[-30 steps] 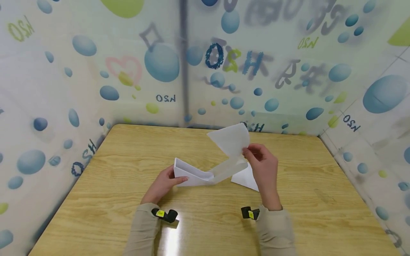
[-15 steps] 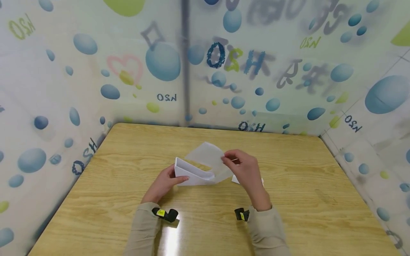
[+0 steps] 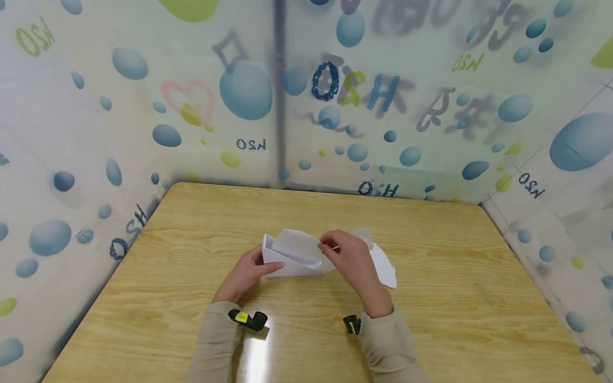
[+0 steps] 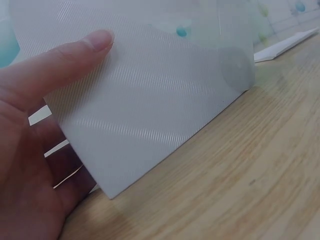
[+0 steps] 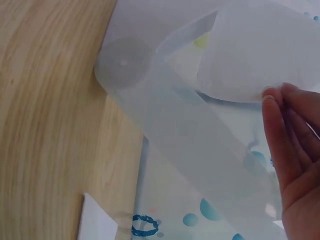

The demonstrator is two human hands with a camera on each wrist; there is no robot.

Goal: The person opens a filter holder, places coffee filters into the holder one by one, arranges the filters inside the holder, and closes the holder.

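My left hand (image 3: 246, 274) grips the left end of a narrow white case (image 3: 292, 269), its thumb across the ribbed front face (image 4: 135, 105) in the left wrist view. The case opens upward. From its right end extends a translucent cover (image 5: 200, 145), joined near a round disc (image 5: 125, 62). My right hand (image 3: 351, 260) pinches the edge of a thin white sheet (image 3: 298, 244) between thumb and fingertips. The sheet's lower edge is behind the front wall of the case, at its opening. Part of the cover is hidden behind the right hand.
Another flat white piece (image 3: 384, 268) lies on the wooden table (image 3: 455, 298), right of my right hand. Printed walls (image 3: 421, 133) with blue dots stand behind and at both sides. Each wrist wears a small black camera (image 3: 249, 320).
My right hand has moved left and slightly down, bringing the white sheet from above the cover to the case opening. The left hand still holds the case in place.
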